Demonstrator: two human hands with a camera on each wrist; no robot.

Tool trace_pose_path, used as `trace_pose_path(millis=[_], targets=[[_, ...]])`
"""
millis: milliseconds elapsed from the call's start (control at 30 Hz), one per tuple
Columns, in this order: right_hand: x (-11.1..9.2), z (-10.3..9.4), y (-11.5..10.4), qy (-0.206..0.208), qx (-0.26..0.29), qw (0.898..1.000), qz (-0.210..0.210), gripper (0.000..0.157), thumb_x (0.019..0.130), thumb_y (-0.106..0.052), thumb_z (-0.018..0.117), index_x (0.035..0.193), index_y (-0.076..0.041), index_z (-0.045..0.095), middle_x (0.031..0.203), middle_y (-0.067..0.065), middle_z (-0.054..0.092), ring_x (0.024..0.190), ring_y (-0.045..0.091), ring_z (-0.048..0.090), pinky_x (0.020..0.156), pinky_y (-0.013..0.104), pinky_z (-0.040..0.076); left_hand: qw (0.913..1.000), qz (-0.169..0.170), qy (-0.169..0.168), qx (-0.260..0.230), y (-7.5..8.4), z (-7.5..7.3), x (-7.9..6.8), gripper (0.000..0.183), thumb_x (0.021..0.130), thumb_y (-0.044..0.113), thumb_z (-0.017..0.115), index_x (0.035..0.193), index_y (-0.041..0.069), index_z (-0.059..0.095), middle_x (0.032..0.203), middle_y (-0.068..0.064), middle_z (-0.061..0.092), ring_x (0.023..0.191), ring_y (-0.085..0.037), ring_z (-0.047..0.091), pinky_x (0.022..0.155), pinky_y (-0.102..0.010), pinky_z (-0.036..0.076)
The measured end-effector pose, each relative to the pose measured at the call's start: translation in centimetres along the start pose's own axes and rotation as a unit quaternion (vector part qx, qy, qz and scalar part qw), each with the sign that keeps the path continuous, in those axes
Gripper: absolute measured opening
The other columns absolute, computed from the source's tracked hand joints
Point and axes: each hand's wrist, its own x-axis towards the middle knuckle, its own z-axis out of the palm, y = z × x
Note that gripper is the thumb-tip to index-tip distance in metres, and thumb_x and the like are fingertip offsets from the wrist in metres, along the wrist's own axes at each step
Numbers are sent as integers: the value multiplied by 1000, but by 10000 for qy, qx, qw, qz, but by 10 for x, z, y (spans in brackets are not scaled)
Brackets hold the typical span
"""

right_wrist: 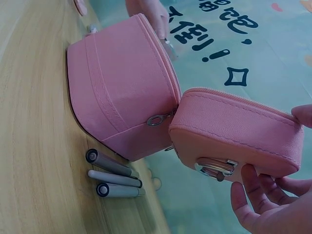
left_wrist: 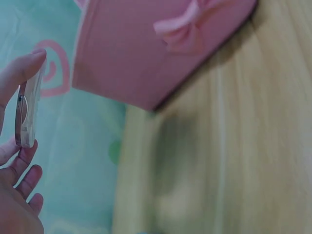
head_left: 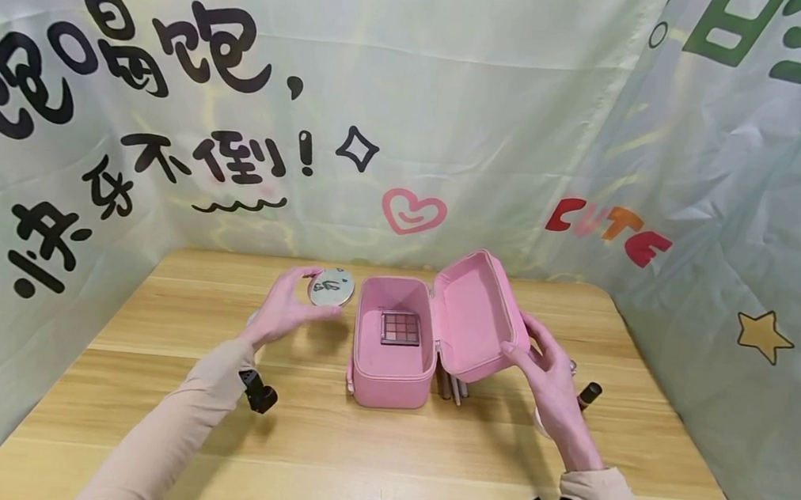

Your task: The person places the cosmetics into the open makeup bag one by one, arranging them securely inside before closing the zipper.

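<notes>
My left hand [head_left: 284, 307] pinches a round, flat compact [head_left: 331, 287] by its edges, left of the pink makeup case [head_left: 388, 393]. The left wrist view has the compact [left_wrist: 30, 109] edge-on between thumb and fingers, clear of the wooden table. Inside the case lies a small eyeshadow palette [head_left: 401, 328] with several square pans. Its lid [head_left: 476, 320] is swung out to the right. My right hand [head_left: 552, 384] grips the lid's outer edge. Seen from the right wrist, the thumb is on the rim and the fingers [right_wrist: 251, 183] lie against the lid's top, near a metal buckle.
Three pen-like cosmetics [right_wrist: 114, 176] lie on the table right of the case, partly under the lid. A dark tube [head_left: 589, 395] sits beyond my right hand, and a white round thing [head_left: 540, 423] is mostly hidden by that wrist. Printed cloth [head_left: 411, 124] hangs behind the table.
</notes>
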Motion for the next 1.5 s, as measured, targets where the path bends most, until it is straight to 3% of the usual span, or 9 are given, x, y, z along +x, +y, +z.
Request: trace_pose_path(millis=[233,367,500,767,1000,1267,1500], targets=[[0,0,0,-12,29,10000,32,65,99,-10,60,155,2,30,139,-4,46,116,-7,58,96,10,49,9989,-61,-21,-463,21,1,4,85,71,30,91,143,9,50,145,-13,52,135,-31,46,120,-55,28],[0,0,0,-22,26,10000,56,65,99,-10,60,156,1,29,145,3,43,116,-7,58,96,10,48,9978,-207,-76,-631,31,3,4,88,72,28,91,146,8,48,147,-13,50,137,-31,44,121,-54,27],[-1,1,0,-22,43,10000,66,66,99,-10,60,156,2,29,147,6,41,116,-7,58,96,10,49,9980,-198,-130,-588,41,4,4,86,72,29,91,144,9,49,145,-12,51,134,-30,46,119,-51,31],[-1,1,0,-18,89,10000,25,65,99,-10,60,155,2,29,141,-4,45,117,-7,58,96,10,49,9993,92,-165,-337,56,7,7,76,71,27,91,135,4,58,135,-16,57,125,-32,50,112,-52,40],[-1,2,-1,-24,93,10000,15,65,99,-10,60,155,2,30,138,-8,47,117,-7,58,96,10,49,9978,-217,-361,-514,70,9,13,78,71,26,90,137,1,57,142,-18,55,134,-36,50,116,-48,40],[-2,2,-2,-23,88,9999,57,64,99,-9,60,155,2,30,138,-7,46,117,-7,58,96,10,49,9966,-360,-564,-474,87,13,20,73,69,25,91,132,4,61,124,-13,66,111,-26,59,92,-33,49],[-2,2,-2,-22,62,10000,61,65,99,-10,60,155,2,30,137,-8,47,117,-7,58,96,10,49,9957,-340,-824,-235,99,16,28,75,72,24,89,136,1,58,122,-15,66,105,-24,60,90,-31,49]])
